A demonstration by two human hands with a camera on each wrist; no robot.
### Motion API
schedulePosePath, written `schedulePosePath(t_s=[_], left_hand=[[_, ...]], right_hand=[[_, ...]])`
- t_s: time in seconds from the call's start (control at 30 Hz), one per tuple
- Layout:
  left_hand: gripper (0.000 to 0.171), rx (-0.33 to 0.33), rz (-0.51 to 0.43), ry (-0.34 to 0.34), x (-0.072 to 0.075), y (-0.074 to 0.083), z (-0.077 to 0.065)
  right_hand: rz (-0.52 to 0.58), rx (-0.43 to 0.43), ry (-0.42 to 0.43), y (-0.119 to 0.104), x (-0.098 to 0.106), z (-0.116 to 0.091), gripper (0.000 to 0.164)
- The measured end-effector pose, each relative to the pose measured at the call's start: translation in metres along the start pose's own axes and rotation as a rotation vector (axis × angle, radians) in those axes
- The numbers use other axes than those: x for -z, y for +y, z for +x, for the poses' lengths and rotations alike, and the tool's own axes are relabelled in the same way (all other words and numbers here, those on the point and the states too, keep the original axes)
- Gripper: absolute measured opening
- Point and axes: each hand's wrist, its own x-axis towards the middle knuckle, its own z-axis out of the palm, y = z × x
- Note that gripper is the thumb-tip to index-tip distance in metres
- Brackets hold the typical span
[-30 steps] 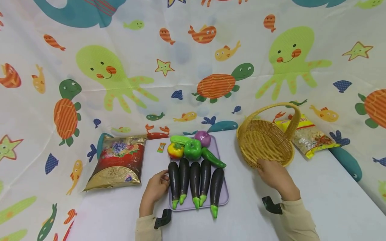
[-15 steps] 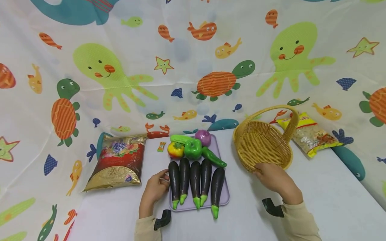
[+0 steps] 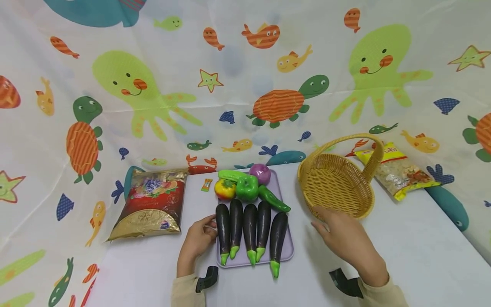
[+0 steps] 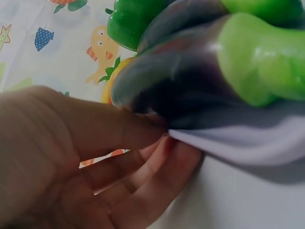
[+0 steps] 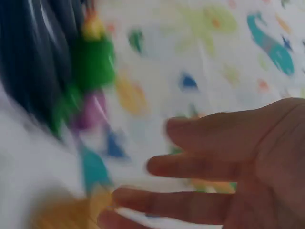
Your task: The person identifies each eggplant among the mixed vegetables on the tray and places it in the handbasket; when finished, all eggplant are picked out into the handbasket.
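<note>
My left hand (image 3: 197,241) pinches the left edge of the lilac tray (image 3: 287,251); in the left wrist view the thumb lies above the tray's rim (image 4: 248,145) and the fingers below. Several dark eggplants (image 3: 250,228) with green stems lie side by side on the tray, one jutting past its front edge. Behind them sit a green bell pepper (image 3: 247,188), a yellow-red pepper (image 3: 225,189), a purple onion-like ball (image 3: 260,174), a green chili (image 3: 274,199) and a long green vegetable (image 3: 232,175). My right hand (image 3: 347,238), fingers extended and holding nothing, is at the front of the wicker basket (image 3: 333,183).
A red and gold bag (image 3: 153,204) stands on the left of the white table. Between it and the tray lies a small wrapped candy (image 3: 206,184). Behind the basket on the right leans a yellow-topped clear bag (image 3: 399,170). A printed cloth hangs behind everything.
My right hand drew the basket slightly nearer, then let go of its rim and moved left with fingers spread. The left hand stays at the tray's edge.
</note>
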Motion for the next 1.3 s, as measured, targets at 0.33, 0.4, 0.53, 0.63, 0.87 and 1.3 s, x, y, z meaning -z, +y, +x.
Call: schedulePosePath(t_s=[0.33, 0.4, 0.53, 0.63, 0.87, 1.3], left_hand=[[0.049, 0.005, -0.004, 0.001, 0.002, 0.004, 0.000], [0.049, 0.009, -0.004, 0.004, 0.002, 0.004, 0.000], [0.048, 0.004, 0.009, 0.013, 0.002, 0.004, 0.000], [0.048, 0.006, 0.006, 0.011, 0.002, 0.004, 0.000], [0.049, 0.014, -0.048, 0.002, -0.002, 0.002, 0.000], [0.049, 0.026, -0.060, -0.006, -0.001, 0.003, -0.001]], right_hand=[[0.278, -0.021, -0.104, -0.048, -0.076, -0.034, 0.043], [0.322, -0.066, -0.081, -0.051, -0.084, -0.040, 0.047], [0.369, -0.125, -0.038, -0.055, -0.100, -0.046, 0.055], [0.420, -0.153, -0.026, -0.057, -0.110, -0.045, 0.060], [0.471, -0.206, 0.013, -0.061, -0.121, -0.044, 0.069], [0.531, -0.283, 0.059, -0.059, -0.120, -0.045, 0.064]])
